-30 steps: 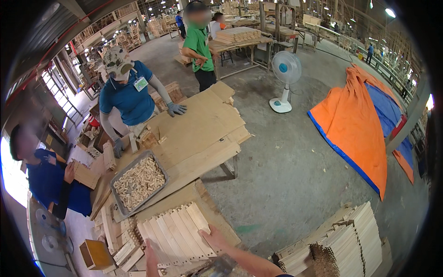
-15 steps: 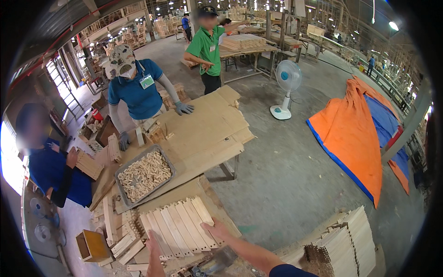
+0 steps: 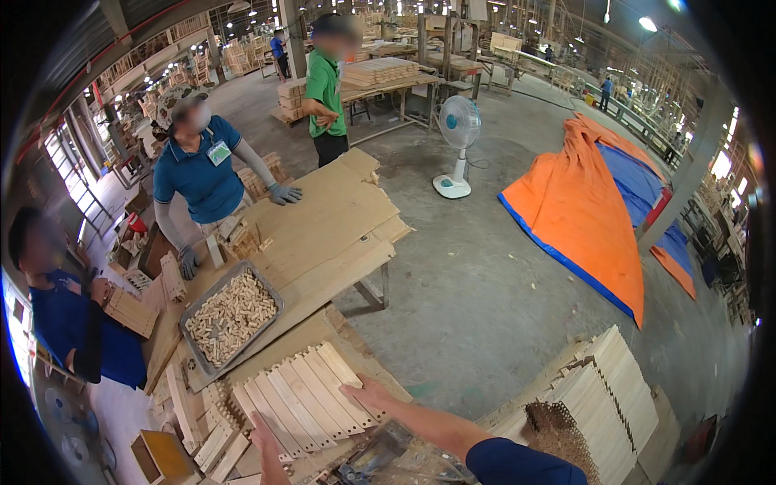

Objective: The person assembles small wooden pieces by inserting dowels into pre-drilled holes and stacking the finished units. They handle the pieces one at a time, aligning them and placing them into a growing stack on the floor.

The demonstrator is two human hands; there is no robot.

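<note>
Workshop floor: big grey concrete floor (image 3: 428,283), rows of lights way off in the back.
Slats: row of long, pale wooden slats (image 3: 303,400) lying side by side right in front of me, small dark spots near the ends on my side.
Under them: flat brown sheet board (image 3: 295,339), sticking out past the far end of the row.
Left hand: my bare left hand (image 3: 265,444) is up against the row's left side, fingers pretty straight, not wrapped around anything.
Right hand: my bare right hand (image 3: 372,394) is on the slat at the right end, fingers loosely open; can't tell if a fingertip hooks under.
By my lap: some dark grey metal-looking gear (image 3: 380,453), too blurry to name.
Left of the slats: yellow-brown open-sided box (image 3: 166,457), near loose pale wood offcuts.
Dowel tray: grey rectangular tray (image 3: 250,340) full of short pale wooden dowels (image 3: 232,315), just beyond the row.
Bench: tan sheet-topped workbench (image 3: 323,218); a co-worker in a teal polo (image 3: 190,170) leans on it with grey gloves.
Far left: person in dark blue (image 3: 89,323) holding a pale wooden bundle (image 3: 129,313).
Off right: tall pale wood stack (image 3: 622,380), white pedestal fan (image 3: 461,125), orange-and-blue tarp (image 3: 578,218).
</note>
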